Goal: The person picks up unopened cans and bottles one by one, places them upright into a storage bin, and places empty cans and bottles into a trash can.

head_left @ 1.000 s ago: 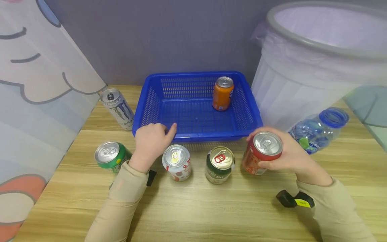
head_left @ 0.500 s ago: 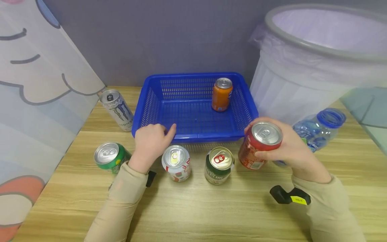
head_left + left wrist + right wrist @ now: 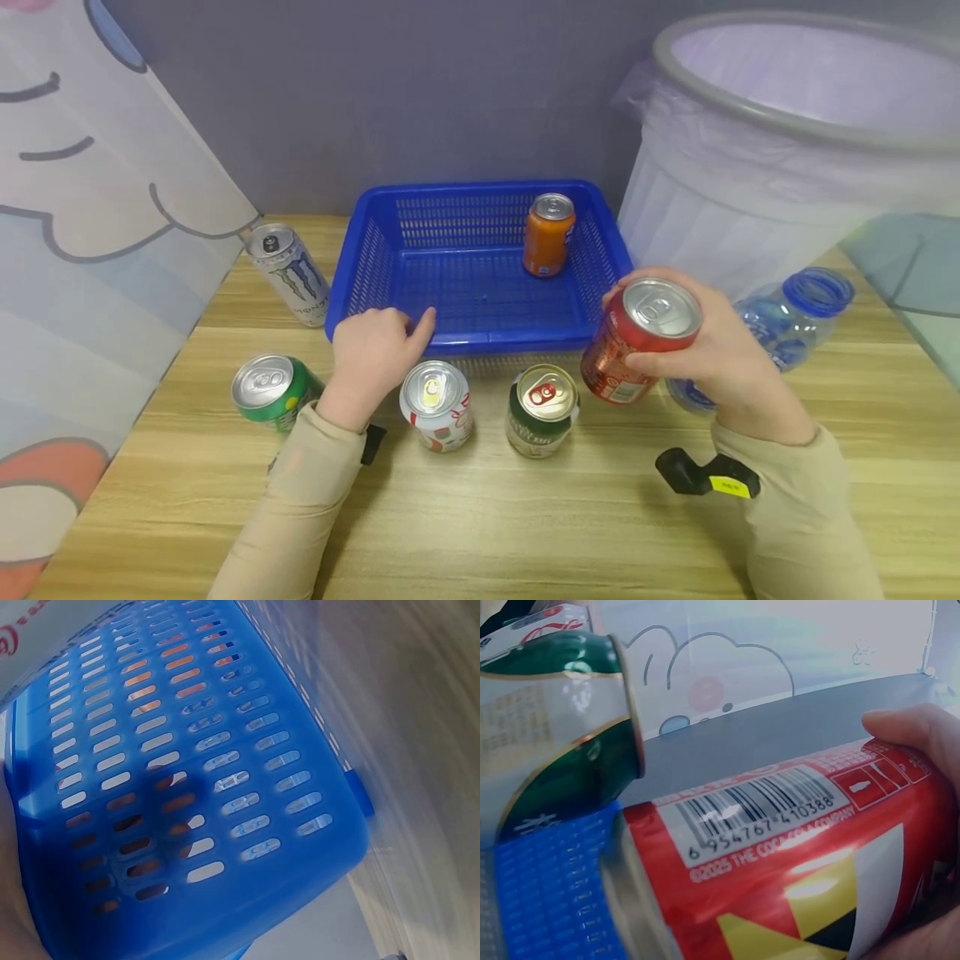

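My right hand [image 3: 712, 350] grips a red Coca-Cola can [image 3: 618, 358], fingers round its far side and thumb on the near side. The can is raised above the table and tilted, just off the basket's front right corner; its barcode and silver bottom rim show in the right wrist view. My left hand [image 3: 375, 350] holds the front left rim of the blue plastic basket [image 3: 487, 342], fingers curled over it and thumb sticking out. An orange can [image 3: 546, 246] stands upright inside, at the back right.
In front of the basket stand a white can [image 3: 442, 421] and a dark green can [image 3: 534, 429] with a gold top. A green can [image 3: 281, 392] and a Monster can [image 3: 296, 279] are at left. A clear bottle [image 3: 795, 321] lies right, before a lined bin [image 3: 697, 200].
My right hand has lifted the red can off the table and moved it slightly left and away from me, towards the basket. The left hand has stayed on the rim.
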A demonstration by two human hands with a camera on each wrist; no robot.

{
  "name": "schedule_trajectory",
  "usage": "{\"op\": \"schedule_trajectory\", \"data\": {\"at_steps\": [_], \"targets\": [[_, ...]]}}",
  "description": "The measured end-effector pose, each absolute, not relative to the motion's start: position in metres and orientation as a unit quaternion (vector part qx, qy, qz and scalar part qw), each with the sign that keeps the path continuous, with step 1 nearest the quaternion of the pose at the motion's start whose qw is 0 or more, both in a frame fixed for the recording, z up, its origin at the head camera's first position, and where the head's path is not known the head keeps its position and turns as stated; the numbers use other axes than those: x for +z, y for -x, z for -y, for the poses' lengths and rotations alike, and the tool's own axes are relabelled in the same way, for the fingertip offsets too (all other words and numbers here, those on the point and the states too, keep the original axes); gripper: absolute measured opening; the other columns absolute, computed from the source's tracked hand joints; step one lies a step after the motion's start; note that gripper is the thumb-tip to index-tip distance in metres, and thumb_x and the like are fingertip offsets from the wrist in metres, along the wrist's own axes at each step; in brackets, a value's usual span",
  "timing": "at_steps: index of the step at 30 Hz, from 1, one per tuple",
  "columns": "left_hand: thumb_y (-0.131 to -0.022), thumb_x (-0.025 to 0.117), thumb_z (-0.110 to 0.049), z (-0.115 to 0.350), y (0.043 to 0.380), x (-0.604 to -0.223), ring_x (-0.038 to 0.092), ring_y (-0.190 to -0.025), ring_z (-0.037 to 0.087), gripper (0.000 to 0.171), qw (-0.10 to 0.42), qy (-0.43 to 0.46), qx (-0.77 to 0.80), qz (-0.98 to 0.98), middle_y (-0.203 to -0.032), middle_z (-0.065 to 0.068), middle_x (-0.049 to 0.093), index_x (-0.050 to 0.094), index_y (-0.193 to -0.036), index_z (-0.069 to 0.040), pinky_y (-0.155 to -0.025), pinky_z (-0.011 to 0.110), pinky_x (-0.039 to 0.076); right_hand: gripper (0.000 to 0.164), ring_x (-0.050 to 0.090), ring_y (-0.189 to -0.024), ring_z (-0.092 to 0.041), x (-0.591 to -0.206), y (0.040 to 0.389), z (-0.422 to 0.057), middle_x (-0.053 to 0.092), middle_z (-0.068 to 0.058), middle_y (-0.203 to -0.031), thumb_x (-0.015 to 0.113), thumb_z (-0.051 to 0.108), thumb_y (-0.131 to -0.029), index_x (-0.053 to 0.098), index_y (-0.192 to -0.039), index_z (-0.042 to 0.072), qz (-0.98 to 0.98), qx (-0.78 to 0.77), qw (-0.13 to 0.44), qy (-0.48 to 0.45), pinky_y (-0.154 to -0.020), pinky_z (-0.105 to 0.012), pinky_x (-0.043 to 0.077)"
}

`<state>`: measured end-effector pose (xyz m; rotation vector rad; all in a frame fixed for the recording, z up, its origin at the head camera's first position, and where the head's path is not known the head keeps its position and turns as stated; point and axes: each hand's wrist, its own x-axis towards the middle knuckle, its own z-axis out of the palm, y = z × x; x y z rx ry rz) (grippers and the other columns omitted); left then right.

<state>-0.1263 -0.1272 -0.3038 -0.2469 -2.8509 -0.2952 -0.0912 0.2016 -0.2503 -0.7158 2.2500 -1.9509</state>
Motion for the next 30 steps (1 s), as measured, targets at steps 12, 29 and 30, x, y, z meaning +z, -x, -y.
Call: {"op": "schedule_trajectory", "data": {"at_steps": [12,29,30], "targets": [[-0.094,0.042,-0.046,0.127,0.126,-0.305,0.043,-0.039,0.021,0.059,0.139,0.087,-0.104,0.981,-0.041,0.001,0.039,0.039,-0.043,-0.016,-0.035,0.031,0.026,0.054,0.061,-0.099,-0.017,-0.247,0.099,-0.194,0.066,-0.004,-0.111,0.066,-0.02,-0.069,0.058,-0.116,0.005,-0.695,-0.676,0.02,0.244,-0.084,-0.023,0.05],[-0.094,0.042,-0.047,0.128,0.127,-0.307,0.042,-0.039,0.021,0.059,0.138,0.082,-0.102,0.982,-0.041,0.001,0.039,0.039,-0.043,-0.016,-0.035,0.032,0.026,0.057,0.062,-0.096,-0.019,-0.245,0.109,-0.183,0.067,-0.007,-0.104,0.059,-0.027,-0.065,0.058,-0.112,0.005,-0.639,-0.745,-0.014,0.192,-0.082,-0.028,0.051],[-0.094,0.042,-0.047,0.128,0.127,-0.307,0.043,-0.039,0.021,0.059,0.137,0.082,-0.102,0.982,-0.041,0.001,0.039,0.039,-0.043,-0.016,-0.035,0.032,0.026,0.057,0.062,-0.096,-0.019,-0.245,0.11,-0.183,0.067,-0.007,-0.104,0.059,-0.027,-0.065,0.058,-0.112,0.005,-0.636,-0.748,-0.017,0.19,-0.081,-0.027,0.051]]}}
